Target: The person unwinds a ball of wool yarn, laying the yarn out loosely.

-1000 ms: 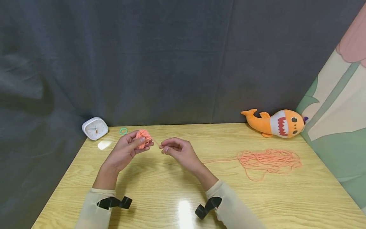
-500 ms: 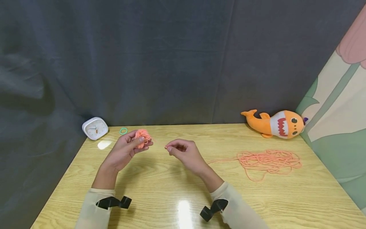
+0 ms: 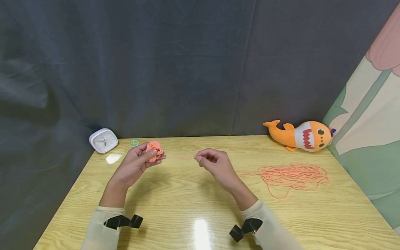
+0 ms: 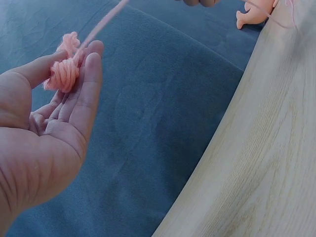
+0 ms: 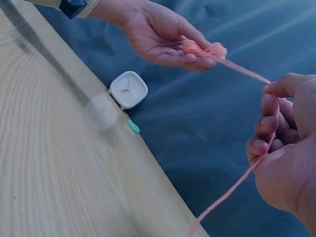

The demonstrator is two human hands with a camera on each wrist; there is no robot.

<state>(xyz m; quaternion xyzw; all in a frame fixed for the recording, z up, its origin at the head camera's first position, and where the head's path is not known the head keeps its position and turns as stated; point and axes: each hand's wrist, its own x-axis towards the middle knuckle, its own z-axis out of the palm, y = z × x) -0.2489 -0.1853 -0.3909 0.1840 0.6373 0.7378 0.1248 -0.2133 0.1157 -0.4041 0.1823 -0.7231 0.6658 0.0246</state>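
Observation:
A small wound bundle of coral-pink yarn (image 3: 154,150) is pinched between the thumb and fingers of my left hand (image 3: 132,164), above the left part of the table. In the left wrist view the yarn bundle (image 4: 64,74) shows its wraps, with the thumb pressed on its near side. A single strand (image 5: 246,72) runs taut from it to my right hand (image 3: 217,167), whose thumb and forefinger pinch it. The strand then passes across the right palm, under curled fingers, and hangs down. It leads toward a loose heap of the same yarn (image 3: 293,176) on the table's right side.
At the table's back left stands a white clock (image 3: 103,140), with a green ring (image 3: 134,143) beside it. An orange shark plush (image 3: 300,135) lies at the back right. A dark curtain (image 3: 187,69) rises behind the wooden table (image 3: 175,208).
My right hand has moved to the right, away from the bundle, and the strand between the hands has grown longer. The left hand has barely shifted and still holds the bundle.

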